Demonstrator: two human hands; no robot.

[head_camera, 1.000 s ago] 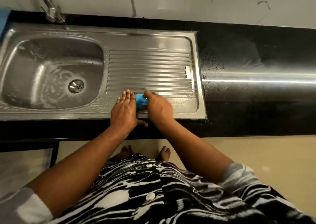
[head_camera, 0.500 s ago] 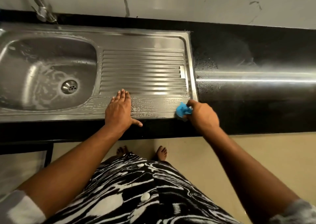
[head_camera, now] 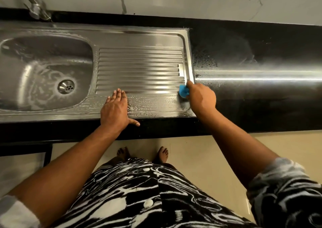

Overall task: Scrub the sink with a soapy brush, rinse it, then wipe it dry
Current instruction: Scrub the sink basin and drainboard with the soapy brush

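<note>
The left hand (head_camera: 114, 109) is lying flat on the sudsy front ledge of the steel sink (head_camera: 52, 115), fingers together and thumb out. The right hand (head_camera: 202, 97) is gripping one small blue brush (head_camera: 183, 91) at the drainboard's right edge. Beyond, one soap-streaked basin (head_camera: 43, 53) is sitting under one tap (head_camera: 34, 8).

left grip (head_camera: 114, 112) flat, fingers (head_camera: 118, 96) straight together, thumb splayed, right grip (head_camera: 202, 98) curled closed

The right hand (head_camera: 202, 98) carried the brush (head_camera: 183, 91) rightward across the drainboard (head_camera: 139, 62).
</note>
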